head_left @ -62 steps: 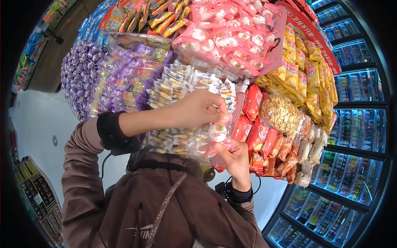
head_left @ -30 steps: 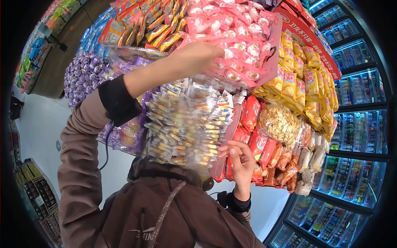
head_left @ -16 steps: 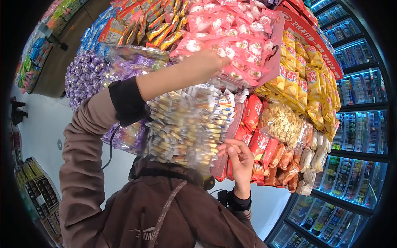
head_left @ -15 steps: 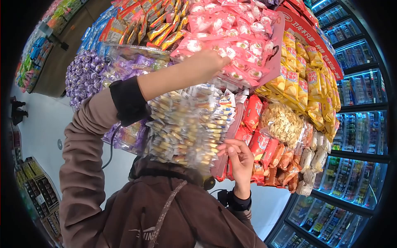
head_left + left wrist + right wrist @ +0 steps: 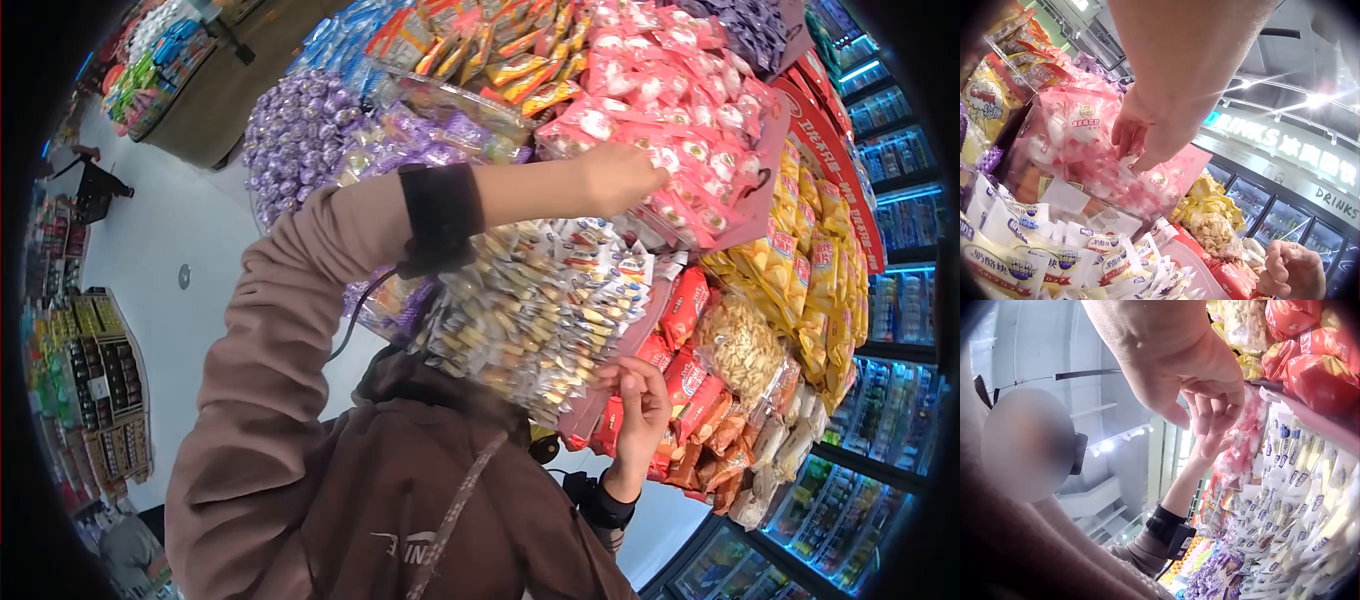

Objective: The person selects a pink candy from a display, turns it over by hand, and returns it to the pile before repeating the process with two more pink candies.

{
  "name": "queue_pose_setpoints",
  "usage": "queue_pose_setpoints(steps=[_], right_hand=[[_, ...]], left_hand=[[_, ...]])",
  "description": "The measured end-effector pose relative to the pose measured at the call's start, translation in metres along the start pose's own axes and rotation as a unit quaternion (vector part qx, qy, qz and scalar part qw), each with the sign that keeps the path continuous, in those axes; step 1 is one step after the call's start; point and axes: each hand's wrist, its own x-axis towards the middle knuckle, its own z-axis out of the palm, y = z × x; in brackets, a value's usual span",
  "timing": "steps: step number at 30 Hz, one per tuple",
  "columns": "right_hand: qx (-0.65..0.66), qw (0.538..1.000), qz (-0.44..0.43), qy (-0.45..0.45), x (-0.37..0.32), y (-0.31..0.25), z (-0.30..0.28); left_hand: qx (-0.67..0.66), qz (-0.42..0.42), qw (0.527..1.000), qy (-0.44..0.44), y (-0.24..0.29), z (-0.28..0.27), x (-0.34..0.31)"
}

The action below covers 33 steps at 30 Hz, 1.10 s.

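My left hand (image 5: 625, 182) reaches into the bin of pink-wrapped marshmallows (image 5: 670, 95), its fingers bent down among the packets. In the left wrist view, the thumb and fingertips close on a small pink marshmallow packet (image 5: 1127, 164), partly hidden by the hand. A larger printed packet (image 5: 1087, 117) stands just beside the fingers. My right hand (image 5: 645, 405) hangs with loosely bent fingers and nothing in them, close to the red snack packets (image 5: 692, 375) and the white-wrapped cheese snacks (image 5: 540, 300). The right wrist view shows its fingers (image 5: 1204, 415) relaxed.
Purple-wrapped candies (image 5: 300, 135) and orange packets (image 5: 500, 45) lie left of and behind the pink bin. Yellow chip bags (image 5: 820, 270) and a clear bag of nut-like pieces (image 5: 740, 340) are at the right. Lit drink coolers (image 5: 885, 410) line the right side.
Both hands held one marshmallow packet between them; the right hand has let go. My left hand has moved up into the pink bin. The head view has turned, shifting everything rightward.
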Motion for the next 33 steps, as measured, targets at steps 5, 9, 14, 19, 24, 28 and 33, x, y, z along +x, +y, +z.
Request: queue_pose_setpoints(steps=[5,9,14,19,24,28,33], right_hand=[[-0.025,1.0,-0.003,-0.013,-0.001,0.002,-0.001],[-0.027,0.999,-0.001,-0.03,0.0,0.003,0.0],[-0.017,0.999,-0.015,-0.029,-0.003,0.001,0.002],[-0.05,0.997,-0.035,-0.039,-0.013,-0.003,0.003],[-0.083,0.995,-0.047,-0.032,-0.031,-0.009,0.002],[-0.089,0.995,-0.046,-0.028,-0.047,-0.007,0.002],[-0.072,0.996,-0.039,-0.045,-0.055,-0.003,0.011]], left_hand=[[0.001,-0.02,1.0,0.02,0.007,0.0,-0.002],[0.002,-0.013,0.999,0.037,0.008,0.0,-0.004],[-0.002,0.004,0.997,0.078,0.006,0.01,-0.007],[-0.027,-0.045,0.995,0.09,0.021,-0.003,-0.013],[0.074,0.021,0.977,0.199,0.022,0.0,-0.021],[0.042,-0.019,0.981,0.191,0.039,-0.022,-0.068],[0.011,-0.113,0.976,0.187,0.025,-0.015,-0.139]])
